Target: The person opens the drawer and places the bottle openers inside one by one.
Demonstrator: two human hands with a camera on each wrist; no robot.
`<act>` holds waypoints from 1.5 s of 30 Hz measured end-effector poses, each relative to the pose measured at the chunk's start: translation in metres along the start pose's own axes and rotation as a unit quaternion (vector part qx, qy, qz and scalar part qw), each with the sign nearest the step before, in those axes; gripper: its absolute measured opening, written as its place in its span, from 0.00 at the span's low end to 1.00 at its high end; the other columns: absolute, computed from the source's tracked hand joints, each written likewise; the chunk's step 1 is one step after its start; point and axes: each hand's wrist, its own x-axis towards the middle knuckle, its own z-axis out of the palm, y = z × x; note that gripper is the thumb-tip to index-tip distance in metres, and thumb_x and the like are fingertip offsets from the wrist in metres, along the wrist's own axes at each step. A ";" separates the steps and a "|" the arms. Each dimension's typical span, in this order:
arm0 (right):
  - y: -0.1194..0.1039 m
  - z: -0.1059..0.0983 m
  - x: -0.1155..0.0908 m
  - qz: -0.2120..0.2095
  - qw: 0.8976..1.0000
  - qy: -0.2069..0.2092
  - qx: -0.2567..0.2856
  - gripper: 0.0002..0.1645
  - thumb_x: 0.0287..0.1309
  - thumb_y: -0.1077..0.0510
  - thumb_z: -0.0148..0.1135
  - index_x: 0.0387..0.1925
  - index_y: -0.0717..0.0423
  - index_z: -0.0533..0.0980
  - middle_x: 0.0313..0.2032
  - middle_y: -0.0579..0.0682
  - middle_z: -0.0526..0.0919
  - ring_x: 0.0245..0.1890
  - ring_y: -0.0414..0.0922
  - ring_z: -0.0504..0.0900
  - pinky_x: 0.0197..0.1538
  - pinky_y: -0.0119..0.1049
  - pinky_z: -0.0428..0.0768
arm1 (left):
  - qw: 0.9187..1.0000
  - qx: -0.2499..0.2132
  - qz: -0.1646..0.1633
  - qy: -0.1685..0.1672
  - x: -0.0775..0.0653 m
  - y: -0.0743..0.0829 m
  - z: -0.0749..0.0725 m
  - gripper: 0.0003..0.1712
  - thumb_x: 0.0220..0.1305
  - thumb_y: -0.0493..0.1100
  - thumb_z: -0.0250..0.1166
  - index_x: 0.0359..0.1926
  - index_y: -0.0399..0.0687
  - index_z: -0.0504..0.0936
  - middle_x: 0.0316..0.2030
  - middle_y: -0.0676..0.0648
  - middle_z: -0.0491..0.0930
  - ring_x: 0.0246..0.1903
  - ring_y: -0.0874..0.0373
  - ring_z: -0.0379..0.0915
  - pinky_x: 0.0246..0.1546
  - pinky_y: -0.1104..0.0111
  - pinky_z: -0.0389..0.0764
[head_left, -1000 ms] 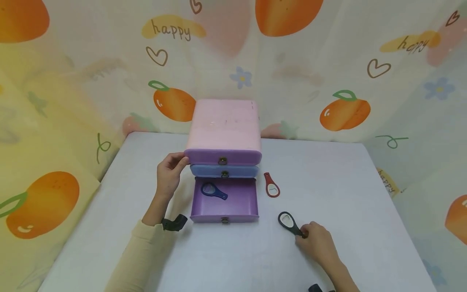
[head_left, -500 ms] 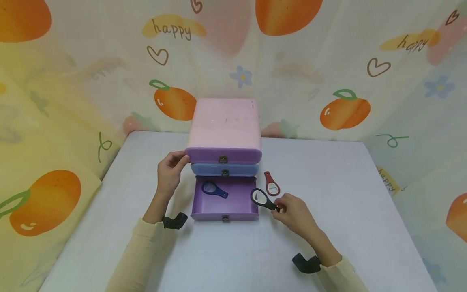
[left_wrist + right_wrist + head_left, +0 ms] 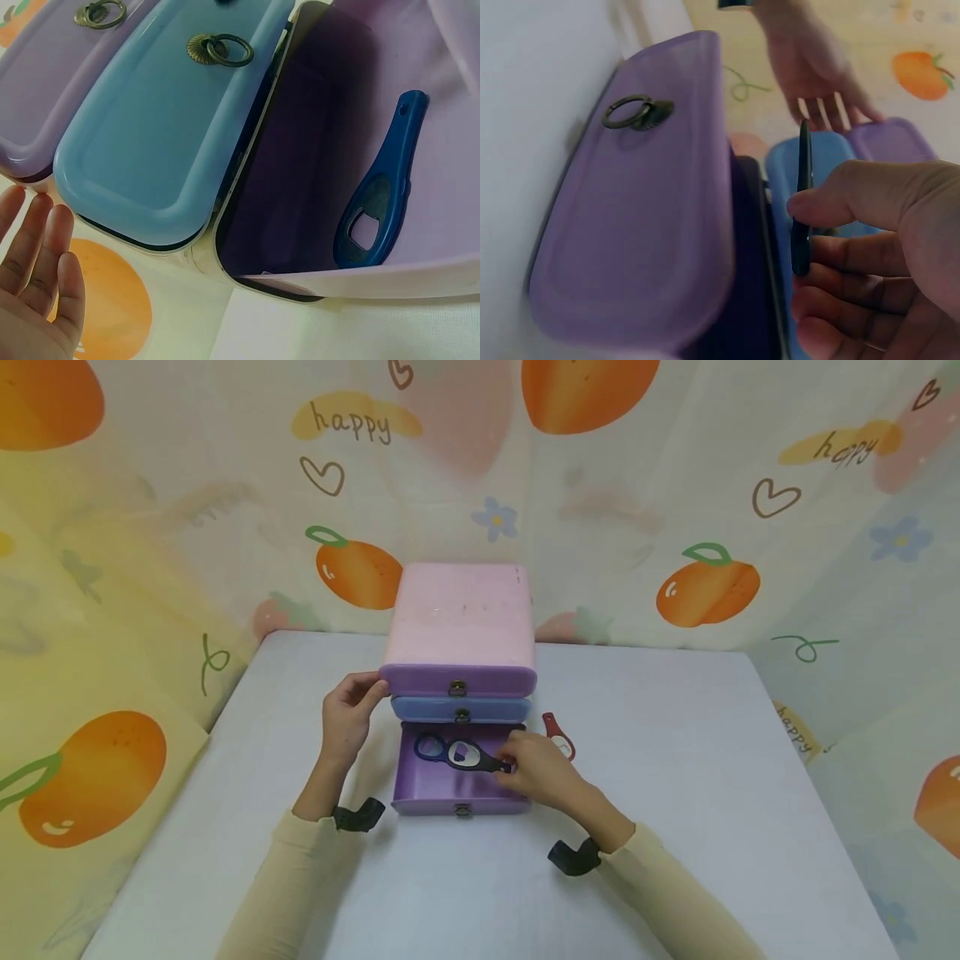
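Observation:
My right hand [image 3: 543,768] pinches the handle end of a black bottle opener [image 3: 489,764] between thumb and fingers, over the pulled-out purple bottom drawer [image 3: 423,807]. In the right wrist view the black opener shows edge-on. Inside that drawer lies a blue bottle opener [image 3: 394,165]; the black one's head overlaps its handle in the head view. My left hand [image 3: 347,718] touches the left end of the top purple drawer [image 3: 416,681], fingers extended along the side of the pink cabinet [image 3: 461,618]. A red bottle opener [image 3: 551,724] lies on the table, partly hidden behind my right hand.
The blue middle drawer [image 3: 427,710] sits just above the pulled-out one, slightly forward of the cabinet. Brass ring pulls, such as the ring [image 3: 229,51] on the blue drawer, hang on the fronts. A patterned cloth [image 3: 615,510] rises behind the white table [image 3: 675,735].
My right hand has lifted the black bottle opener off the table and carried it left, past the red one, to over the open drawer. My left hand stays at the cabinet.

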 end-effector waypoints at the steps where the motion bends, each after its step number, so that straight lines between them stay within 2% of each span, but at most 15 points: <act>1: -0.001 0.003 0.004 -0.003 1.000 -0.007 -0.002 0.07 0.48 0.57 0.69 0.29 0.56 0.83 0.24 0.45 0.75 0.25 0.36 0.68 0.29 0.26 0.68 | 1.000 0.001 0.000 0.000 0.000 0.000 0.000 0.15 0.64 0.38 0.65 0.46 0.28 0.79 0.33 0.64 0.82 0.34 0.70 0.80 0.44 0.79 0.80; 10: -0.011 0.024 0.031 -0.008 0.998 -0.062 -0.012 0.10 0.50 0.55 0.70 0.33 0.56 0.84 0.29 0.45 0.78 0.30 0.39 0.73 0.36 0.34 0.74 | 1.000 0.002 0.003 -0.002 0.000 0.000 0.001 0.15 0.65 0.37 0.64 0.46 0.27 0.78 0.33 0.65 0.82 0.34 0.71 0.80 0.45 0.79 0.80; 15: -0.014 0.038 0.047 -0.011 0.993 -0.108 -0.037 0.08 0.49 0.55 0.71 0.26 0.55 0.83 0.26 0.44 0.79 0.29 0.39 0.72 0.38 0.36 0.75 | 1.000 0.000 0.003 0.003 0.000 0.000 0.000 0.13 0.65 0.35 0.64 0.45 0.28 0.78 0.32 0.66 0.82 0.33 0.72 0.80 0.45 0.80 0.79; 18: -0.016 0.047 0.055 -0.004 0.989 -0.142 -0.048 0.09 0.48 0.56 0.70 0.20 0.55 0.80 0.21 0.43 0.77 0.26 0.38 0.69 0.35 0.36 0.73 | 1.000 0.001 -0.001 0.003 0.001 0.001 0.000 0.13 0.64 0.36 0.64 0.45 0.28 0.79 0.32 0.66 0.82 0.33 0.71 0.80 0.45 0.80 0.79; 22: -0.021 0.056 0.063 0.001 0.981 -0.181 -0.063 0.11 0.47 0.56 0.72 0.17 0.52 0.78 0.17 0.41 0.75 0.22 0.38 0.69 0.30 0.33 0.71 | 1.000 0.003 -0.008 0.005 0.001 0.002 0.000 0.15 0.64 0.37 0.65 0.46 0.28 0.79 0.33 0.60 0.84 0.33 0.70 0.80 0.45 0.80 0.79; 25: -0.025 0.060 0.066 0.001 0.977 -0.201 -0.073 0.11 0.48 0.56 0.72 0.19 0.52 0.79 0.18 0.40 0.77 0.20 0.36 0.70 0.27 0.30 0.71 | 1.000 0.008 -0.012 0.007 0.001 0.003 0.000 0.15 0.64 0.37 0.65 0.46 0.29 0.79 0.34 0.58 0.84 0.33 0.70 0.80 0.45 0.80 0.79; 28: -0.027 0.063 0.068 0.007 0.975 -0.212 -0.071 0.09 0.51 0.57 0.70 0.21 0.53 0.80 0.19 0.42 0.79 0.19 0.37 0.70 0.25 0.29 0.71 | 1.000 0.005 -0.010 0.005 0.000 0.004 0.000 0.14 0.64 0.37 0.65 0.46 0.29 0.79 0.32 0.62 0.83 0.33 0.70 0.79 0.45 0.80 0.79; 31: -0.025 0.065 0.069 0.023 0.974 -0.219 -0.052 0.07 0.52 0.57 0.70 0.24 0.54 0.81 0.22 0.44 0.81 0.23 0.38 0.73 0.29 0.29 0.74 | 1.000 0.000 -0.012 0.003 -0.001 0.011 0.001 0.12 0.64 0.35 0.64 0.44 0.29 0.79 0.31 0.64 0.82 0.32 0.71 0.79 0.44 0.81 0.79; 34: -0.020 0.051 0.066 0.035 0.974 -0.223 -0.026 0.08 0.51 0.54 0.70 0.27 0.56 0.84 0.25 0.44 0.83 0.27 0.39 0.75 0.35 0.32 0.76 | 1.000 -0.009 -0.018 -0.001 -0.004 0.022 0.004 0.10 0.64 0.33 0.63 0.43 0.29 0.79 0.31 0.65 0.82 0.32 0.71 0.79 0.44 0.80 0.79; 36: -0.013 0.031 0.061 0.032 0.973 -0.229 -0.001 0.09 0.51 0.53 0.71 0.31 0.55 0.86 0.28 0.44 0.85 0.30 0.38 0.77 0.37 0.32 0.77 | 1.000 -0.014 -0.019 -0.005 -0.005 0.023 0.005 0.10 0.64 0.34 0.64 0.43 0.30 0.79 0.31 0.63 0.83 0.32 0.71 0.79 0.44 0.80 0.79; 38: -0.003 0.005 0.055 0.024 0.970 -0.240 0.021 0.09 0.52 0.54 0.70 0.32 0.55 0.86 0.28 0.43 0.85 0.29 0.37 0.76 0.36 0.31 0.77 | 1.000 -0.018 -0.019 -0.006 -0.005 0.022 0.004 0.10 0.64 0.35 0.65 0.43 0.31 0.80 0.31 0.62 0.83 0.32 0.71 0.80 0.44 0.80 0.80; 40: 0.011 -0.020 0.048 0.018 0.964 -0.260 0.047 0.07 0.53 0.56 0.69 0.31 0.55 0.86 0.26 0.43 0.85 0.26 0.35 0.76 0.32 0.29 0.77 | 1.000 -0.024 -0.020 -0.002 -0.004 0.015 0.003 0.07 0.63 0.36 0.66 0.41 0.38 0.81 0.31 0.60 0.84 0.32 0.71 0.80 0.44 0.80 0.80; 42: 0.029 -0.039 0.043 0.010 0.956 -0.286 0.068 0.06 0.52 0.60 0.67 0.24 0.56 0.85 0.20 0.43 0.81 0.20 0.35 0.72 0.26 0.27 0.72 | 0.999 -0.029 -0.021 0.007 -0.001 0.008 0.000 0.04 0.62 0.36 0.66 0.39 0.45 0.82 0.31 0.60 0.84 0.32 0.70 0.80 0.44 0.79 0.79; 45: 0.061 -0.056 0.036 0.033 0.939 -0.331 0.086 0.09 0.52 0.63 0.64 0.19 0.58 0.82 0.15 0.44 0.75 0.17 0.35 0.69 0.22 0.26 0.67 | 0.999 -0.031 -0.017 0.011 0.001 -0.001 -0.002 0.05 0.62 0.35 0.66 0.38 0.49 0.81 0.31 0.61 0.83 0.32 0.70 0.80 0.44 0.79 0.80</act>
